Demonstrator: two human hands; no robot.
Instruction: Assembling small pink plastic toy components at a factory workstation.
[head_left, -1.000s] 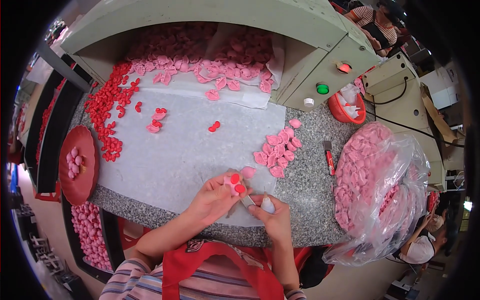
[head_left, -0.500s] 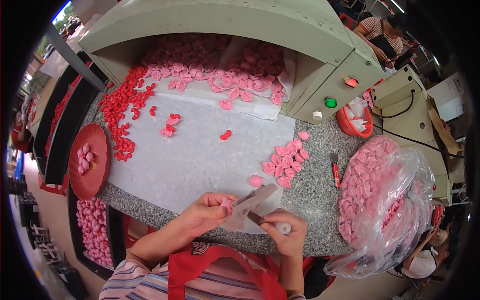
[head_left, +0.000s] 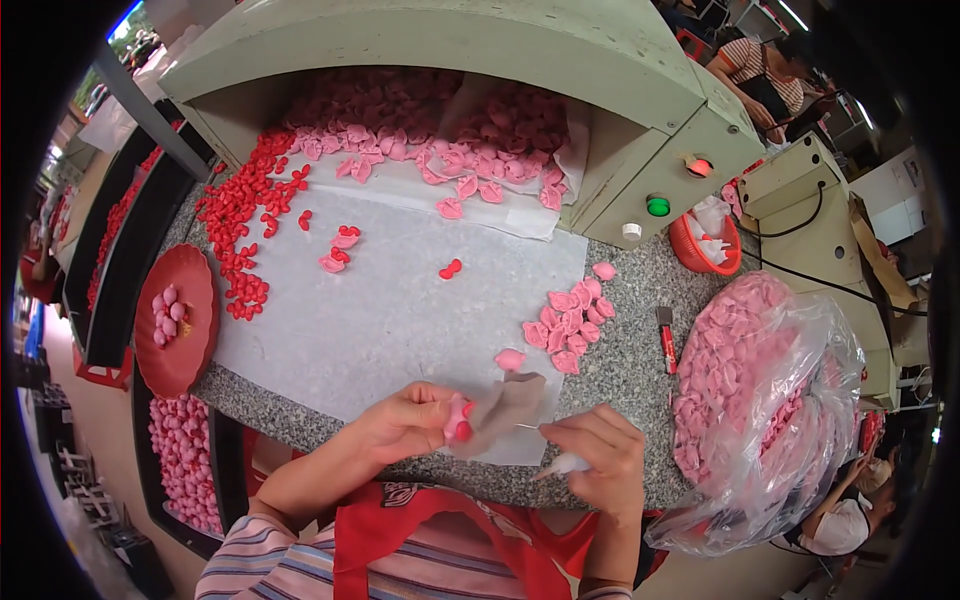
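Observation:
My left hand (head_left: 405, 420) pinches a small pink shell-shaped piece (head_left: 457, 408) with a red piece (head_left: 462, 431) against its inner side. A limp greyish cloth-like scrap (head_left: 518, 398) hangs just right of it; what holds the scrap is hidden. My right hand (head_left: 605, 455) is closed around a small white bottle-like tool (head_left: 566, 465) pointing down and left. From its fingertips a thin metal pin (head_left: 526, 427) reaches toward the scrap. Beyond the hands, a closed pink piece (head_left: 510, 359) lies near a cluster of pink shells (head_left: 568, 325).
White paper (head_left: 330, 350) covers the granite bench (head_left: 640, 400). Left are a red piece heap (head_left: 235, 230) and a scalloped red dish (head_left: 195, 340). A green hooded cabinet (head_left: 470, 40) holds more shells. Right lie a brush (head_left: 667, 340), red basket (head_left: 735, 255) and plastic bag (head_left: 800, 380).
My right hand has moved right, away from the left, and the pin now shows. The greyish scrap has sagged. The pink piece has turned, showing the red piece.

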